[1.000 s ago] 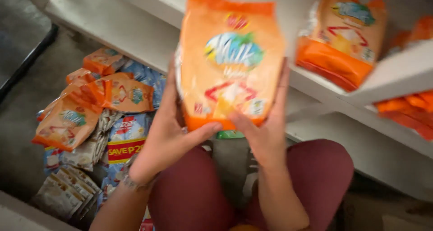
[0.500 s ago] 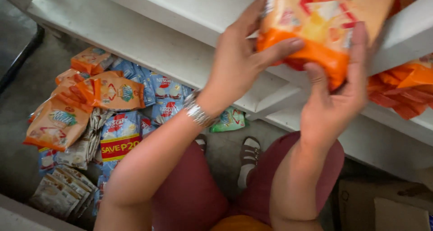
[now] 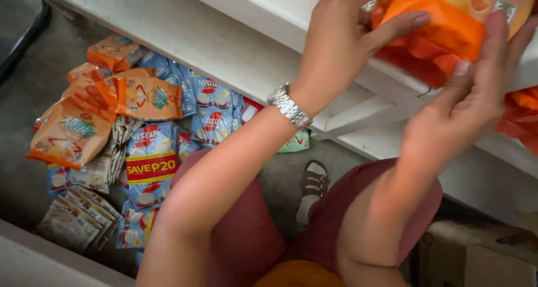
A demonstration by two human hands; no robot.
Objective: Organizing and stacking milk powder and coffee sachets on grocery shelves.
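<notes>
Hands are both gripping an orange packet [image 3: 448,24] up on the white shelf [image 3: 224,40]: left hand [image 3: 347,40] over its top, right hand [image 3: 471,91] underneath. Shelf's sloped, so a loose grip could drop it onto the packet pile [image 3: 134,141] on the floor.

A packet [image 3: 448,24] sits on the shelf [image 3: 235,46], held between both hands. Loose sachets [image 3: 145,152] lie on the floor [image 3: 33,96] below, left of the person's knees.
</notes>
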